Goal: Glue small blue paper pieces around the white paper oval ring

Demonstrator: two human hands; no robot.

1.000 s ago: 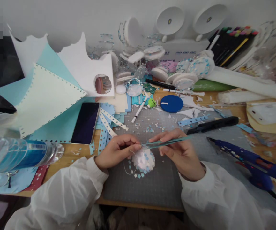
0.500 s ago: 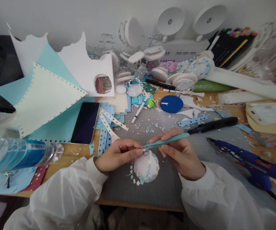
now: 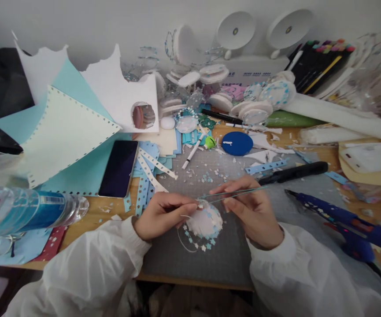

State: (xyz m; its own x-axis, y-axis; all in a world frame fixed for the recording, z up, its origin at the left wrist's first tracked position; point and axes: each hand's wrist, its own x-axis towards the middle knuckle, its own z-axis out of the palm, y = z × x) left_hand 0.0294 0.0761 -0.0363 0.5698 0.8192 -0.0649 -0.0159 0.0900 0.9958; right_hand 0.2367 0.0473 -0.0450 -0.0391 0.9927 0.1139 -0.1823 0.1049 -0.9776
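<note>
My left hand (image 3: 164, 212) pinches the upper edge of a small white round ornament (image 3: 206, 222) dotted with tiny blue and white paper flowers, over the grey cutting mat (image 3: 223, 259). A thin wire loop with flowers hangs below the ornament. My right hand (image 3: 251, 210) grips teal tweezers (image 3: 234, 193), their tips at the ornament's top, close to my left fingertips. Both hands are closed. White sleeves cover both arms.
A black phone (image 3: 119, 168) lies left of the mat beside punched blue paper strips. A blue glue gun (image 3: 342, 218) and a black knife (image 3: 292, 171) lie to the right. A clear bottle (image 3: 25, 211) sits at the left edge. White discs, a blue lid (image 3: 237, 143) and pens crowd the back.
The ornament has turned and shifted slightly right and down between my fingers. The tweezers now look thinner, edge-on. Both hands stay in nearly the same place.
</note>
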